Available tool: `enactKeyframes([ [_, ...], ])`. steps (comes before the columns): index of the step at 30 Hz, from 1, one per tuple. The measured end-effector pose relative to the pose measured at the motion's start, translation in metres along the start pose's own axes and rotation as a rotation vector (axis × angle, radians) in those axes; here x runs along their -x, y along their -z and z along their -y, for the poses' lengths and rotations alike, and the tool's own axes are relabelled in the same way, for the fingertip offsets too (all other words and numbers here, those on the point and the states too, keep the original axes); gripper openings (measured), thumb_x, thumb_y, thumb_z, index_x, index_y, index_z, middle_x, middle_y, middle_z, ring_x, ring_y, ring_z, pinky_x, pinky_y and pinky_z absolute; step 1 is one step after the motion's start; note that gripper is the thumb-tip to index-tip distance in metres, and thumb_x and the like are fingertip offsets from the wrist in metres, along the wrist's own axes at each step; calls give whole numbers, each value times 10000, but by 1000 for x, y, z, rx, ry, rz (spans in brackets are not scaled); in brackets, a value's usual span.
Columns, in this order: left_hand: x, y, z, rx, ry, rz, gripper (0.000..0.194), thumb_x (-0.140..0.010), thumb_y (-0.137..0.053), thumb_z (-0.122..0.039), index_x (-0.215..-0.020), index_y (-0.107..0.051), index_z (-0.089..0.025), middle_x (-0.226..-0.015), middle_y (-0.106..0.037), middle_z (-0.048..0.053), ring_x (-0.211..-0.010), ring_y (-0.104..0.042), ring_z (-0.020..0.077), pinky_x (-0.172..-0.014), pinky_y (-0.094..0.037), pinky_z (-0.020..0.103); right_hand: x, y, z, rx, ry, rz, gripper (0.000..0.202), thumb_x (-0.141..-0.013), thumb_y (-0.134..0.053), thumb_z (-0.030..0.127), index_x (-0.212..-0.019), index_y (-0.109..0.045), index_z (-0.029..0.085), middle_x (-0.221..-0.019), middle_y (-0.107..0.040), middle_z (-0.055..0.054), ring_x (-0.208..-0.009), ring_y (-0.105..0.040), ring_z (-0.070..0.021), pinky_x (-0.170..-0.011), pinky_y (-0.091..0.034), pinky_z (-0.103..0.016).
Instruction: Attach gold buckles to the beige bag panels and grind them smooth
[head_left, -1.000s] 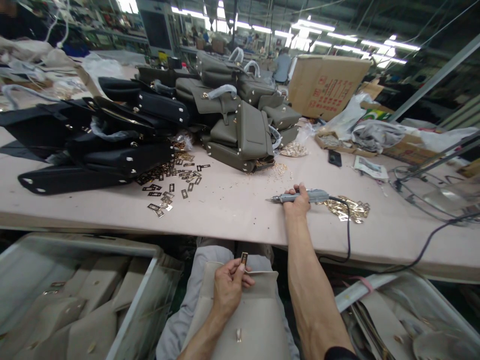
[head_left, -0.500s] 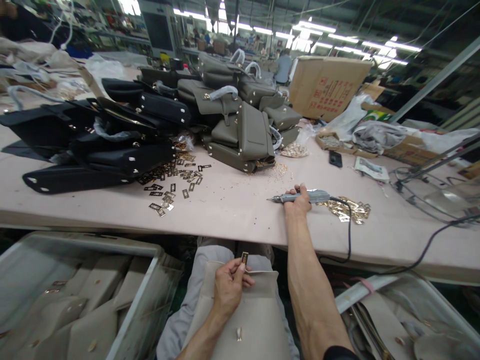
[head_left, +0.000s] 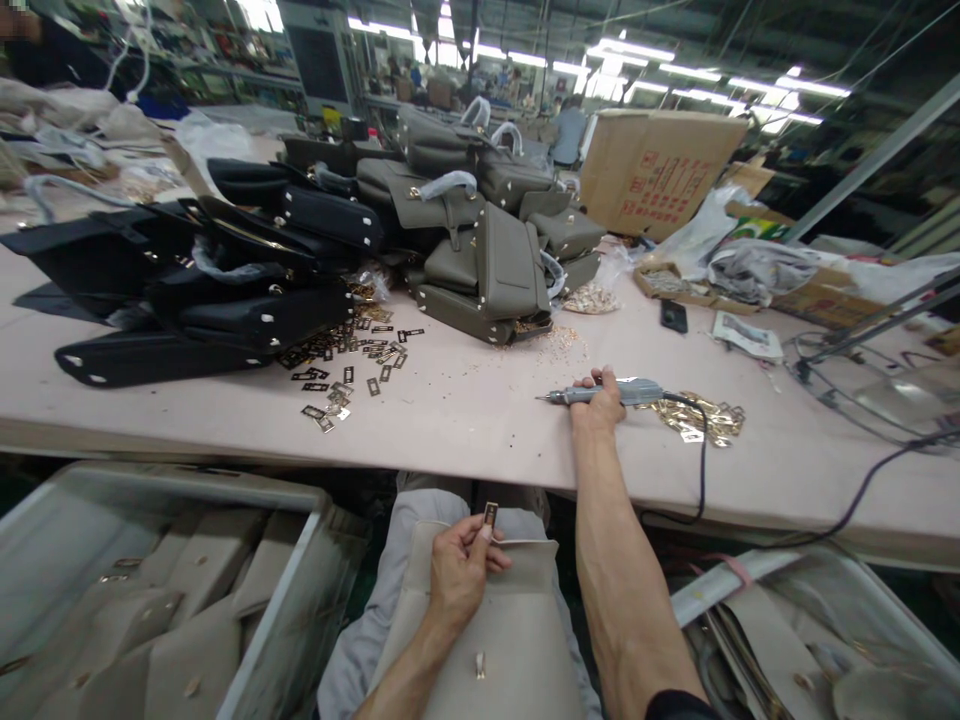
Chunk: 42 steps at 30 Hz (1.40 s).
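My left hand pinches a small gold metal plate with a slot in it, between thumb and fingers. Below that hand a beige bag panel lies across my lap, with a small metal clasp on its face. My right hand is wrapped round a grey electric screwdriver on the table, its bit pointing left and a black cord running from its back end. Just right of that hand lies a pile of gold plates.
Black handbags and olive-grey handbags are heaped at the table's back. Dark metal frames lie scattered before them. Bins of beige pieces, left bin and right bin, flank my legs. A phone and cardboard box stand to the right.
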<state>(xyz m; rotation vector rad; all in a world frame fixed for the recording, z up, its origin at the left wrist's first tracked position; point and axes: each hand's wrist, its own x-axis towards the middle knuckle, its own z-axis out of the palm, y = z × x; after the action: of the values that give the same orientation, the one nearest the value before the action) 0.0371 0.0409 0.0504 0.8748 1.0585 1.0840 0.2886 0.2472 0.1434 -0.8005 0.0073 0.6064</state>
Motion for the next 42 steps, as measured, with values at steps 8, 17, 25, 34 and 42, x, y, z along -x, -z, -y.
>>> enactKeyframes([
  [8, 0, 1, 0, -2, -1, 17, 467, -861, -723, -563, -926, -725, -101, -821, -782, 135, -539, -730, 190, -498, -595, 251, -2, 0, 0, 12, 2, -18, 354, -831, -814, 377, -843, -512, 192, -795, -650, 49, -502, -529, -52, -431, -501, -199],
  [17, -2, 0, 1, -5, -8, 19, 477, -873, -712, -558, -943, -735, -87, -830, -781, 138, -556, -738, 197, -519, -613, 263, 6, 0, 8, -11, -37, 29, 353, -851, -803, 389, -853, -506, 198, -771, -630, 72, -493, -516, -41, -452, -495, -185],
  [25, 2, -4, -11, 26, 27, 45, 479, -883, -697, -524, -1056, -723, -78, -968, -776, 163, -681, -789, 233, -614, -659, 294, 49, 32, 46, -35, -95, 234, 202, -934, -702, 278, -865, -531, 196, -763, -592, 90, -498, -503, -26, -503, -501, -185],
  [34, 2, -7, -6, 57, 97, 5, 269, -923, -628, -322, -964, -704, -66, -900, -774, 150, -689, -793, 223, -602, -650, 256, 176, 79, 61, 196, -89, 406, 330, -789, -841, 289, -852, -526, 209, -778, -598, 73, -520, -503, -47, -554, -515, -224],
  [42, 2, -11, -11, 65, 140, -34, 188, -914, -600, -206, -976, -710, -67, -900, -782, 147, -670, -790, 220, -572, -646, 255, 214, 88, 40, 319, 73, 524, 298, -808, -832, 314, -850, -558, 206, -709, -603, 54, -485, -502, -69, -529, -487, -250],
])
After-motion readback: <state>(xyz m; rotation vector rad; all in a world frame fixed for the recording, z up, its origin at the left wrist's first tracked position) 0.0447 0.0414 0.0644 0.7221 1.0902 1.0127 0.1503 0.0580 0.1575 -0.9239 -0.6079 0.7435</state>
